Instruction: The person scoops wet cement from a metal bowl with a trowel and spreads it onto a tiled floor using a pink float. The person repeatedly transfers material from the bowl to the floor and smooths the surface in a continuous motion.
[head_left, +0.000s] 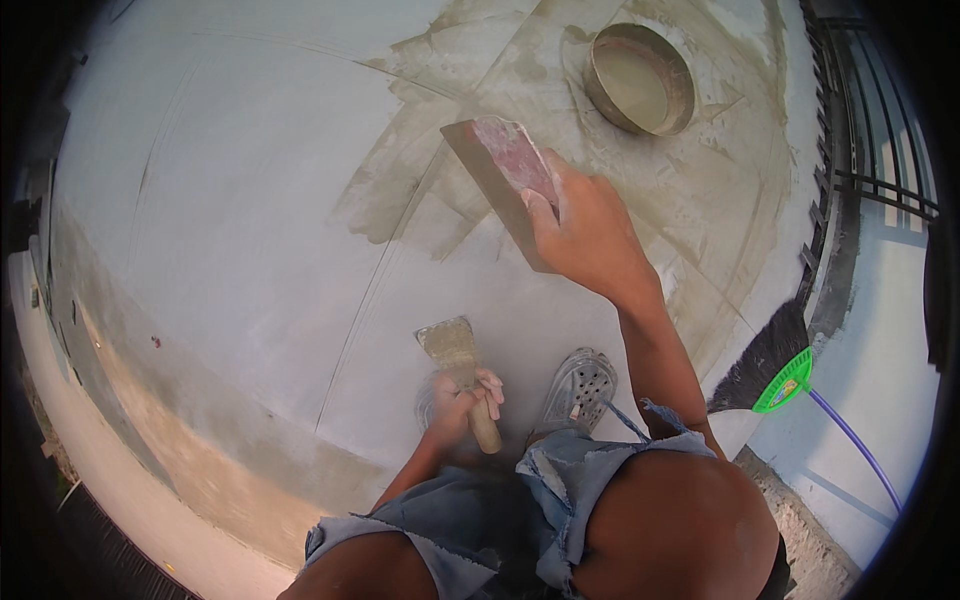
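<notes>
The right hand (590, 235), right of centre in the frame, is closed around the pinkish, smeared grip of a wide flat trowel (490, 192), its thumb pressed on the near side. The trowel slants from upper left to lower right near the middle of the picture, its long straight edge facing left, over the pale floor (250, 220). Whether that edge touches the floor is hard to tell. Below centre, the left hand (458, 403) has its fingers curled about a putty knife (448, 342), whose smeared, flared blade points toward the top of the frame and whose rounded handle end sticks out below the fingers. A round basin (645, 45) with greyish liquid inside stands at the upper right. Damp, brownish-grey patches (385, 195) spread across the upper middle, beside and beyond the trowel. A grey perforated clog (582, 385) is just right of the putty knife, and a broom (775, 365) with black bristles, a green head and a purple handle lies at the lower right.
</notes>
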